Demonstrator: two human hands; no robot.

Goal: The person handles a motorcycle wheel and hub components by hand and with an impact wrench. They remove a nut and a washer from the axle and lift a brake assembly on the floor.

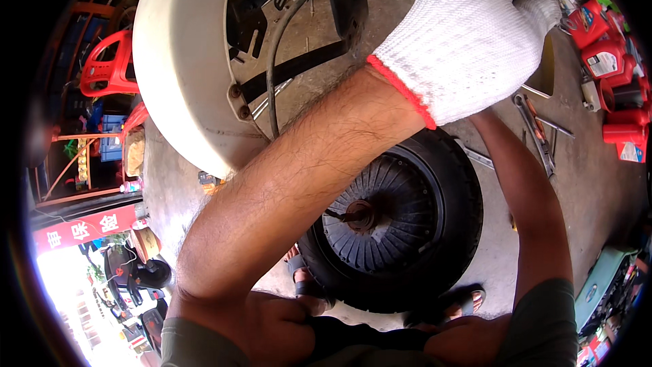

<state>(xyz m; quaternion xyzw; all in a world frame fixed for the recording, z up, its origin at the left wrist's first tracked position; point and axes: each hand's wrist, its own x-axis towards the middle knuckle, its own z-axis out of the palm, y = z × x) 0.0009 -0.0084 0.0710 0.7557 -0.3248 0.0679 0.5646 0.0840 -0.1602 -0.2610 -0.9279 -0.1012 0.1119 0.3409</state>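
Note:
My left arm reaches across to the upper right. My left hand [468, 37] wears a white knit glove with a red cuff, its fingers curled closed; whatever they hold, if anything, is out of sight. My right forearm [519, 183] passes up behind that glove, which hides my right hand. Below my arms a black tyre [468, 231] lies on the floor around a dark ribbed wheel hub [401, 211], its axle [360, 216] and a short cable pointing up. At the upper left stands a white curved fender [173, 61] with a black metal bracket [299, 68] fixed to it.
Pliers-like long tools [536, 136] lie on the floor right of the tyre. Red bottles [604, 58] line the far right. A green case [601, 282] sits lower right. On the left are a red plastic chair [109, 64] and a shelf rack [85, 136]. My sandalled feet flank the tyre.

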